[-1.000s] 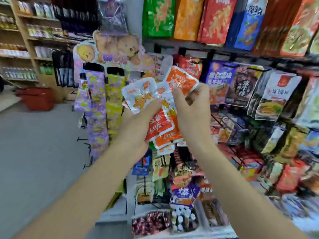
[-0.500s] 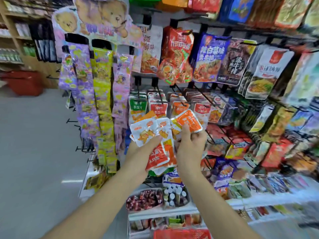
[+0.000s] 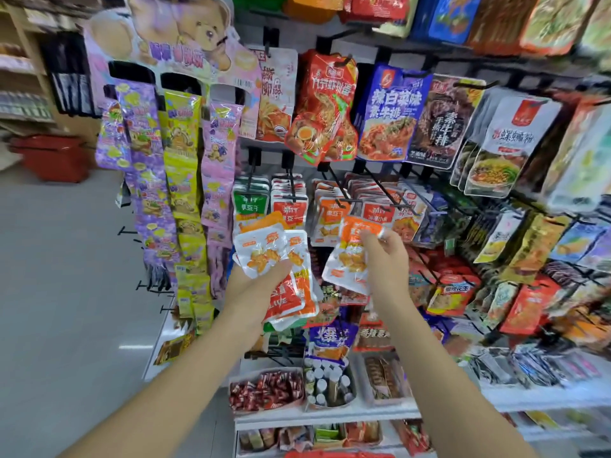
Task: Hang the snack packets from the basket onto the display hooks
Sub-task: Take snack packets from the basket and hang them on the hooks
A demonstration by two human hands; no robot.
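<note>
- The right hand (image 3: 385,256) pinches one orange-and-white packet (image 3: 347,259) by its upper end, just right of frame centre.
- The packet hangs slanted, its long axis running from upper right to lower left.
- The black hook (image 3: 338,184) juts out just above that upper end and slightly to its left. The packet probably needs to go up and a little left.
- The left hand (image 3: 261,285) grips a fanned stack of packets (image 3: 264,256) at centre, farther from the hook than the right.
</note>
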